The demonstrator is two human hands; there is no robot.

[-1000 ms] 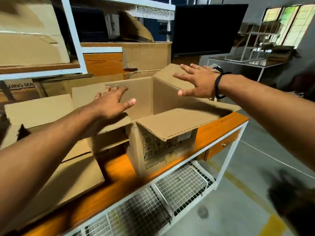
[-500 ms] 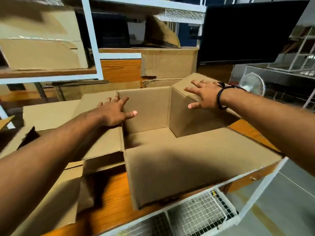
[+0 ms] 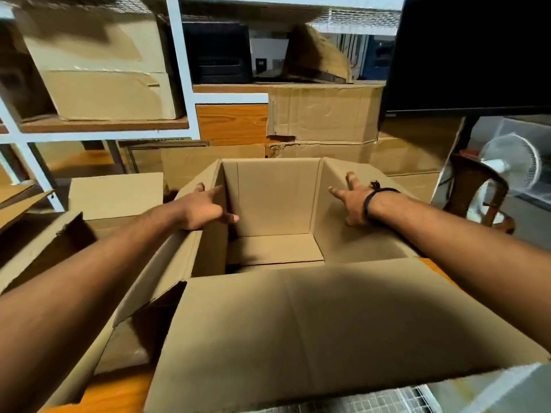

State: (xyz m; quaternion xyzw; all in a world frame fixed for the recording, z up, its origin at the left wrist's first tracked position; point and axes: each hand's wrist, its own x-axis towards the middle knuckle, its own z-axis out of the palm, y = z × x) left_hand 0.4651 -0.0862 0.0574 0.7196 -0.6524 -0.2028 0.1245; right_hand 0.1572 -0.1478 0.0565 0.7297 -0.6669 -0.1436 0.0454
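Turned square to me since a moment ago, the open cardboard box (image 3: 274,198) is sitting centre-frame on the surface (image 3: 119,393); my left hand (image 3: 205,210) and right hand (image 3: 353,204) are pressing on its side flaps (image 3: 343,242), fingers straight and splayed.

Box floor (image 3: 274,248) partly behind near flap (image 3: 328,329); shelf cartons (image 3: 101,84) seemingly motion-blurred.

Storeroom, shelving rack (image 3: 182,70), stacked cardboard boxes (image 3: 325,114), wooden workbench (image 3: 119,391)
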